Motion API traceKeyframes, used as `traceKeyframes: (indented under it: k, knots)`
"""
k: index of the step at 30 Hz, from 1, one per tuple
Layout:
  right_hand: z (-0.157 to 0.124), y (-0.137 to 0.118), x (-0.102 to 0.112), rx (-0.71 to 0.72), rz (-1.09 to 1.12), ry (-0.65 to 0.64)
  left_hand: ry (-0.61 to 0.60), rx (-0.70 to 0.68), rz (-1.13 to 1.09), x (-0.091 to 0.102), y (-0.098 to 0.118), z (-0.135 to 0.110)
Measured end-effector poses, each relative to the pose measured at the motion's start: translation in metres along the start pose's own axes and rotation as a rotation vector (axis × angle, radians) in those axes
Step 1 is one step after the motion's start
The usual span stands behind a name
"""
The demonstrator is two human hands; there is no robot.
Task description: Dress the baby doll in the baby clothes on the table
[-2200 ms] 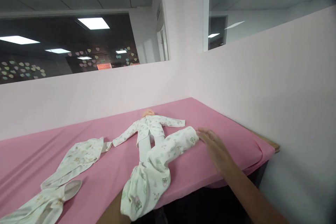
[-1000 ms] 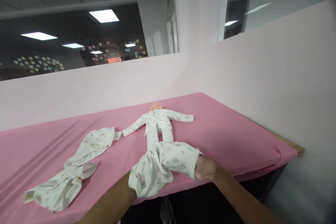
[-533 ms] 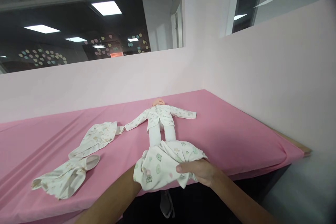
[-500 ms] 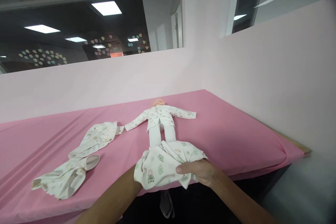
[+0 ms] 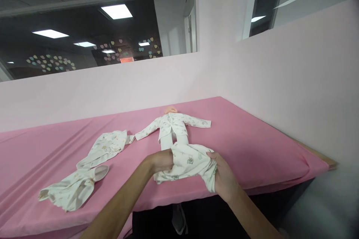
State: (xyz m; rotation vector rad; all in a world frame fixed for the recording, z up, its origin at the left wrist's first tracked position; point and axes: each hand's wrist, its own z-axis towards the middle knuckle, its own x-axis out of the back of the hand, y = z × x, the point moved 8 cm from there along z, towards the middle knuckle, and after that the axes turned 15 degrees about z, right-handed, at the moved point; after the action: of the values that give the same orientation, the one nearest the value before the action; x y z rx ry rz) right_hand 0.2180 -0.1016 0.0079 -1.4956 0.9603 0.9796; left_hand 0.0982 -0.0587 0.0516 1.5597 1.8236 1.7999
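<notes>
White baby pants (image 5: 187, 162) with a green animal print are held bunched above the near edge of the bed, in front of the doll's feet. My right hand (image 5: 224, 175) grips their right side, the thumb on top of the cloth. At the left, my left hand (image 5: 161, 160) reaches into an opening of the pants, and its fingers are hidden by the fabric. Just beyond lies a doll (image 5: 171, 127) on its back, arms spread, dressed in a printed white long-sleeved jacket. The doll's white legs (image 5: 182, 139) point toward me, their lower ends covered by the pants.
Two more printed baby garments lie at the left: one garment (image 5: 108, 145) near the doll's sleeve, another garment (image 5: 71, 188) closer to the front edge. A pink sheet (image 5: 246, 145) covers the bed. Walls (image 5: 297, 82) with windows border the back and right.
My left hand, earlier covered by the cloth up to the wrist, has come partly into view. The pants have shifted slightly up toward the doll and hang bunched differently; my right hand still grips them.
</notes>
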Motion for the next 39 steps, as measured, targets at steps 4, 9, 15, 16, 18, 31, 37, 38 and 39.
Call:
traceKeyframes:
  k: [4, 9, 15, 16, 18, 31, 37, 38, 39]
  knots:
    - [-0.002, 0.009, 0.003, -0.028, 0.059, 0.038, 0.152, -0.121, -0.286, 0.018, 0.015, -0.028]
    - [-0.014, 0.043, -0.013, -0.180, 0.069, -0.045, 0.338, -0.117, -0.238, 0.016, 0.023, -0.055]
    - [-0.015, 0.051, -0.003, -0.160, 0.108, 0.088, 0.330, -0.061, -0.013, -0.007, 0.036, -0.059]
    - [-0.015, 0.049, -0.001, -0.142, 0.136, 0.095, 0.347, -0.058, 0.037, -0.008, 0.037, -0.059]
    - [-0.014, 0.044, 0.002, -0.117, 0.180, 0.083, 0.368, -0.062, 0.153, -0.012, 0.039, -0.060]
    - [-0.031, 0.056, -0.004, -0.209, 0.288, 0.081, 0.409, -0.038, 0.489, 0.020, 0.028, -0.042]
    - [-0.037, 0.072, 0.006, -0.304, 0.176, 0.123, 0.239, -0.169, 1.168, 0.016, 0.024, 0.028]
    - [-0.037, 0.073, 0.008, -0.298, 0.186, 0.137, 0.175, -0.182, 1.254, 0.011, 0.023, 0.038]
    - [-0.037, 0.073, 0.009, -0.286, 0.201, 0.144, 0.118, -0.194, 1.320, 0.006, 0.022, 0.046]
